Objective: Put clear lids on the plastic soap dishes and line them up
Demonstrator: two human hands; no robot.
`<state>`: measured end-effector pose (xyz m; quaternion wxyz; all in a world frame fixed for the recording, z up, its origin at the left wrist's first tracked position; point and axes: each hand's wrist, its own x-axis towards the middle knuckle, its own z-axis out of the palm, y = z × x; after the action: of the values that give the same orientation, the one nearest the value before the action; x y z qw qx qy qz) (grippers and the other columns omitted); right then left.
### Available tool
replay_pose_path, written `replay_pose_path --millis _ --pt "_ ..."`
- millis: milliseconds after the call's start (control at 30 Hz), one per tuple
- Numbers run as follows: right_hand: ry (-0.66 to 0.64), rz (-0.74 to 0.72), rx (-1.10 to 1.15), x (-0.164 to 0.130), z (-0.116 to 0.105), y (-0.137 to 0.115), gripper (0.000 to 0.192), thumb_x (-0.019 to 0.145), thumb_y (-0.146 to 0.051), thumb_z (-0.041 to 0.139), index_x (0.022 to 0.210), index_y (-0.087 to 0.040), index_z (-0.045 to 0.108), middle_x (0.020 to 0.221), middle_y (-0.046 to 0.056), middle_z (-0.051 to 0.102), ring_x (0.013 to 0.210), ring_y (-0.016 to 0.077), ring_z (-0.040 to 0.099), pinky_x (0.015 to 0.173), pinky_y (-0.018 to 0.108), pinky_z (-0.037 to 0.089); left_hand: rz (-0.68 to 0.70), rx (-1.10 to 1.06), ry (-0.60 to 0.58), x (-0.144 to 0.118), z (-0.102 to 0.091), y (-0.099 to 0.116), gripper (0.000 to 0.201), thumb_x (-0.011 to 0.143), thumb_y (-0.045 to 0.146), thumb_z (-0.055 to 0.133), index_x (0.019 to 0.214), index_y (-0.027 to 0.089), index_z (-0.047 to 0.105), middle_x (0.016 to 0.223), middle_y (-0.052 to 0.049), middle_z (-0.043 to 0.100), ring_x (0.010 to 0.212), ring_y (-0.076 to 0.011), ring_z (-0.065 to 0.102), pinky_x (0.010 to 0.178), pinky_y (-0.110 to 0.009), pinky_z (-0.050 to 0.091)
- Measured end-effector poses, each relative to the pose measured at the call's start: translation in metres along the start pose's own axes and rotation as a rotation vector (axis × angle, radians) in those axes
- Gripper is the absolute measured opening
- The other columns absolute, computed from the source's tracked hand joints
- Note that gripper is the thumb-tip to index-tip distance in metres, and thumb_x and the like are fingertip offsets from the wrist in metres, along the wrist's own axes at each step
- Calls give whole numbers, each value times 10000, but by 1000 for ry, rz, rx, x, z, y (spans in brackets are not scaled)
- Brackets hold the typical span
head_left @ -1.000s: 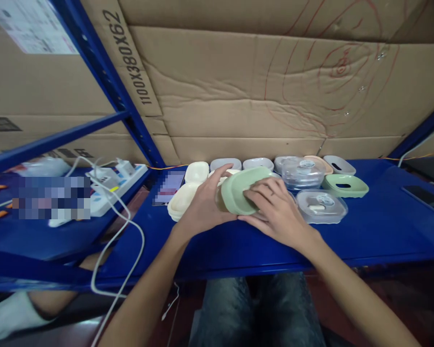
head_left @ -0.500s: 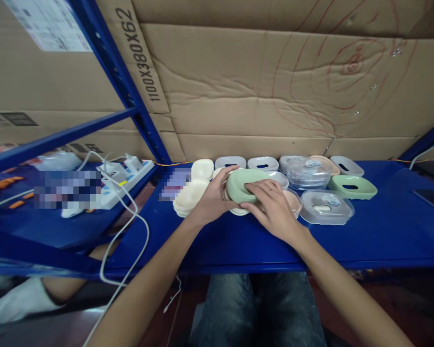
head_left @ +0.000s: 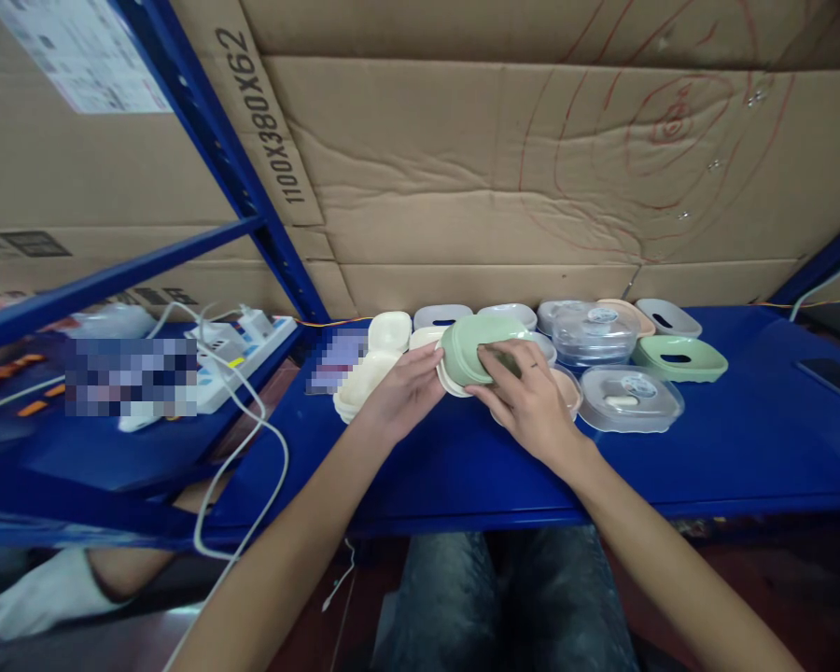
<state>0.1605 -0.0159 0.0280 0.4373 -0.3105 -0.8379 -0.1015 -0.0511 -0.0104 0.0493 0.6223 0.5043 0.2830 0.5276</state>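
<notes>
Tilted up between my two hands is a light green oval plastic dish (head_left: 466, 350), with the pale rim of a cream dish (head_left: 452, 380) against its lower left side. My left hand (head_left: 410, 397) pinches the left edge of this pair, its fingertips at the cream rim. From the right, my right hand (head_left: 532, 397) grips the green dish, its fingers over the dark opening. Stacked cream dishes (head_left: 364, 378) stand beside my left hand. Partly hidden behind my right hand is a peach dish (head_left: 568, 387).
Clear lidded boxes (head_left: 630, 397), a green slotted dish (head_left: 679, 357) and grey slotted dishes (head_left: 442, 316) line the blue table (head_left: 742, 457). A phone (head_left: 833, 378) lies far right. At left are a power strip (head_left: 256, 345), a white cable (head_left: 280, 457) and a blue post (head_left: 231, 159).
The green dish has tipped, its side turning more toward me, and the cream rim shows at its lower left. My left hand has loosened from around it to its left edge.
</notes>
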Motion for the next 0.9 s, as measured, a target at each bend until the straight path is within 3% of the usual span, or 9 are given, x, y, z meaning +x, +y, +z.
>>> replay_pose_path --millis 100,233,367,533,600,700,900 --pt "18 -17 -17 -1 -1 -1 421 1074 -313 706 1484 -228 658 1348 189 698 1305 383 662 1106 606 606 -34 -19 19 0 -1 -2 394 950 460 751 1248 203 772 1447 -122 763 1490 -368 629 1230 -576 550" --pt "-4 -26 -18 -3 0 -1 482 1078 -306 698 1551 -272 610 1419 186 695 1367 387 666 1201 682 550 -50 -10 44 -2 0 -3 397 1012 446 657 1339 233 729 1524 -91 723 1514 -317 614 1275 -544 535" --pt "14 -68 -48 -5 6 -3 492 1067 -272 713 1547 -214 620 1451 210 705 1415 407 649 1231 708 529 -54 -20 84 0 1 -5 386 1055 418 560 1356 223 705 1541 -97 710 1497 -299 632 1292 -542 527" --pt "40 -112 -162 -5 11 -10 467 1064 -248 714 1513 -144 635 1416 227 733 1394 410 674 1231 687 547 -83 -202 95 0 4 -6 409 1087 468 569 1340 191 732 1456 -108 763 1451 -308 666 1251 -514 557" --pt "40 -121 -203 -6 11 -13 457 1067 -227 704 1504 -108 637 1424 243 732 1408 416 668 1241 681 541 -52 -219 72 -2 7 -6 443 1031 507 707 1325 179 759 1414 -119 783 1422 -328 682 1217 -479 571" --pt "30 -120 -215 -7 10 -16 449 1076 -216 690 1506 -94 643 1450 246 723 1442 414 650 1256 675 530 -21 -181 68 -5 8 -8 466 876 360 910 1281 163 791 1329 -125 815 1338 -340 728 1143 -423 586" --pt "-1 -159 -182 -8 9 -15 360 1077 -205 681 1426 -119 713 1410 210 753 1432 406 655 1268 705 507 -66 -167 120 -5 5 -10 487 712 146 898 1191 156 813 1208 -105 843 1135 -290 785 853 -301 613"
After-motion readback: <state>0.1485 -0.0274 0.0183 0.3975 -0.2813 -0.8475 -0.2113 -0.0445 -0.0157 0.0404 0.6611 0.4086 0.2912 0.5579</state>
